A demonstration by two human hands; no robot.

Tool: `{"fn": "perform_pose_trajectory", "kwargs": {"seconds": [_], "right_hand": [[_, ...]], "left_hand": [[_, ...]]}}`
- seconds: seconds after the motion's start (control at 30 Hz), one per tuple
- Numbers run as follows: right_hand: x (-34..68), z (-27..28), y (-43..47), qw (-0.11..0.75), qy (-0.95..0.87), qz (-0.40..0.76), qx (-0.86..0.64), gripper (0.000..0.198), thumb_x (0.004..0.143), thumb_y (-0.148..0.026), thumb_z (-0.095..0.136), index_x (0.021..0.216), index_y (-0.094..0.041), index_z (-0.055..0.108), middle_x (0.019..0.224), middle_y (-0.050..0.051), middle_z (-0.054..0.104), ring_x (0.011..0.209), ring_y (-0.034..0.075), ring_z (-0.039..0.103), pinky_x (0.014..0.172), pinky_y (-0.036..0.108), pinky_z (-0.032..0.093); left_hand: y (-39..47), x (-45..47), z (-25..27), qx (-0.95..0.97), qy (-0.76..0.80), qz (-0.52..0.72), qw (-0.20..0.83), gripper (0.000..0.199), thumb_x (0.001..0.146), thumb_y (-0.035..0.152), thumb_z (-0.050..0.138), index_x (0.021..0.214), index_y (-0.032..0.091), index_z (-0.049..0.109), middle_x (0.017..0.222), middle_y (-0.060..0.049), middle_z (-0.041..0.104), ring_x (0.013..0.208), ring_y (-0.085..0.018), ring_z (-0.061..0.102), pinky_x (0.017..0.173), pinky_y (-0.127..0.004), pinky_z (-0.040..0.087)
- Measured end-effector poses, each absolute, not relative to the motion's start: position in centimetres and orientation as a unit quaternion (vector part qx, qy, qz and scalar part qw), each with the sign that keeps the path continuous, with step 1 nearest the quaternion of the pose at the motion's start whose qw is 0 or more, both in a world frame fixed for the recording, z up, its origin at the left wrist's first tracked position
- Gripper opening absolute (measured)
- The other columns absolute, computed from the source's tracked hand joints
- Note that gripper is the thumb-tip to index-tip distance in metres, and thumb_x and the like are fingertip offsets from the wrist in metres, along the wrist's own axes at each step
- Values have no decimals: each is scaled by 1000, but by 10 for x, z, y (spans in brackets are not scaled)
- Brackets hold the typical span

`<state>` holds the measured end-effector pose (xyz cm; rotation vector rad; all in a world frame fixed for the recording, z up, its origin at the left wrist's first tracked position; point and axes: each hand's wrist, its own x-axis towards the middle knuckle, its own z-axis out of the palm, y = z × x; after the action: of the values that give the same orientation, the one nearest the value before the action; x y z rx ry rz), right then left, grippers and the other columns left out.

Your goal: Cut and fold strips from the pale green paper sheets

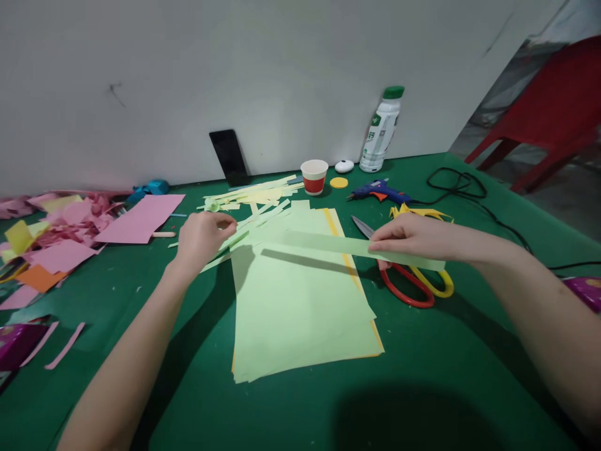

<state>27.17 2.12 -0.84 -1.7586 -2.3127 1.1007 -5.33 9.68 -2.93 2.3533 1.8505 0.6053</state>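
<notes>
R hand (399,235) has a narrow grip, pinching a pale green paper strip (328,242) btwn thumb & fingers. Strip runs L above the stack of green sheets (300,300), dropping a shadow on it; its short end sticks out R, over the scissors (413,274). L hand (201,241) is nr the stack's far L corner, fingers curled, thumb & fingertip close tog.; can't tell if its grip has anything. Loose green strips (272,214) lie just beside that hand. Orange-yellow edges show under the stack on the green table (282,413).

Far side: black phone (228,156) leaning on the wall, red/white paper cup (314,178), yellow disc (339,182), white bottle (381,131) w/ green cap, blue glue gun (380,190) w/ black cord. Far L: pink sheet (143,219) + pile of mostly pink paper pcs (89,219).
</notes>
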Motion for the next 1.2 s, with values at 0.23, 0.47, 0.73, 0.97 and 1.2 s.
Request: {"fn": "perform_pose_trajectory", "kwargs": {"seconds": [0.23, 0.47, 0.73, 0.97, 1.2], "right_hand": [[253, -8, 16, 46, -713, 487, -502, 28, 79, -40, 48, 62, -18, 52, 54, -3, 56, 48, 8, 43, 45, 21, 28], [253, -6, 7, 85, -669, 620, -400, 30, 80, -39, 49, 61, -17, 54, 49, -2, 58, 43, 8, 47, 43, 20, 31], [246, -24, 19, 393, -476, 711, -338, 19, 78, -34, 51, 68, -19, 57, 59, -4, 59, 49, 9, 51, 47, 22, 39], [196, -27, -13, 438, -538, 574, -435, 19, 67, -21, 64, 85, -22, 61, 79, -1, 61, 69, 12, 54, 56, 22, 44], [205, -20, -10, 476, -480, 554, -486, 31, 65, -32, 65, 47, -17, 45, 60, -1, 53, 56, 10, 53, 52, 23, 45]], "left_hand": [[58, -11, -26, 907, 336, 249, 45, 38, 82, 38, 48, 113, 17, 53, 116, -9, 57, 109, -20, 50, 93, -35, 40], [32, 8, -25, 950, 221, 115, 188, 41, 81, 35, 51, 119, 18, 47, 115, -8, 58, 104, -19, 54, 98, -40, 35], [26, 12, -9, 778, 360, 195, 477, 23, 82, 32, 48, 89, 15, 61, 82, -4, 65, 67, -13, 62, 59, -22, 50], [16, 18, -11, 782, 419, 217, 408, 22, 79, 34, 52, 69, 16, 59, 60, 3, 52, 50, -7, 41, 44, -19, 31], [15, 13, -4, 802, 418, 155, 399, 34, 78, 46, 49, 65, 15, 55, 59, 2, 48, 52, -9, 41, 44, -21, 31]]}}
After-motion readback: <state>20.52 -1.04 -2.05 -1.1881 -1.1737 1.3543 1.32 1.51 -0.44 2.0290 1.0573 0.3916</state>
